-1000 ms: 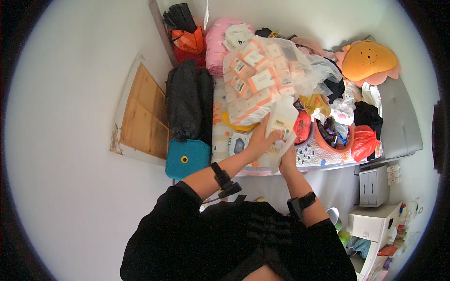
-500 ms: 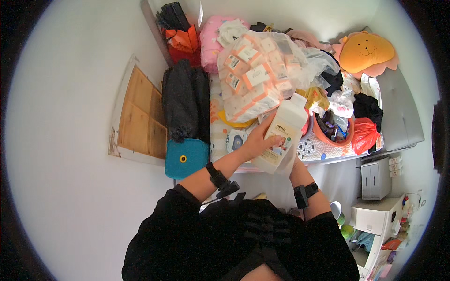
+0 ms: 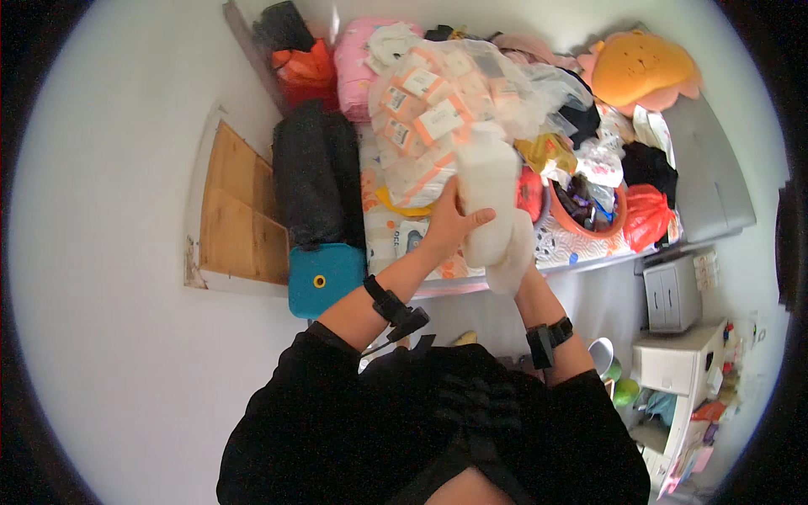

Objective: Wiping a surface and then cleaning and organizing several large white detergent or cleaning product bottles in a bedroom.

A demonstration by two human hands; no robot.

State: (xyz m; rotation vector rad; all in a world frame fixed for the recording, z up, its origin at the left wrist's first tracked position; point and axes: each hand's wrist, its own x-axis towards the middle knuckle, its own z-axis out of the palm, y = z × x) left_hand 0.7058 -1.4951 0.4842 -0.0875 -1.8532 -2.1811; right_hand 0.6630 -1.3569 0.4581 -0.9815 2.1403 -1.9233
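Note:
In front of me is a whitish, bottle-shaped plastic pack (image 3: 490,181), smeared by motion, with a plain face toward me. A second rounded whitish part (image 3: 513,257) shows at its lower right; whether it belongs to the same pack I cannot tell. My left hand (image 3: 453,225) grips the pack's left edge, thumb stretched across the front and the other fingers mostly hidden. My right hand (image 3: 528,282) reaches up behind the lower part, so its fingers are out of sight. Just beyond the pack lies a big clear bag (image 3: 412,126) of white-and-orange packets.
The bed (image 3: 581,248) carries an orange basket (image 3: 619,220) of small items, a red plastic bag (image 3: 646,219), a pink bundle (image 3: 358,71) and a yellow plush cushion (image 3: 644,71). Left stand a black-wrapped bundle (image 3: 313,181) and a teal box (image 3: 326,282); right, a grey bedside cabinet (image 3: 672,295).
The pack has turned from its printed label to a plain face, and has shifted slightly left. My left thumb has come off the label. The whole view has shifted a little.

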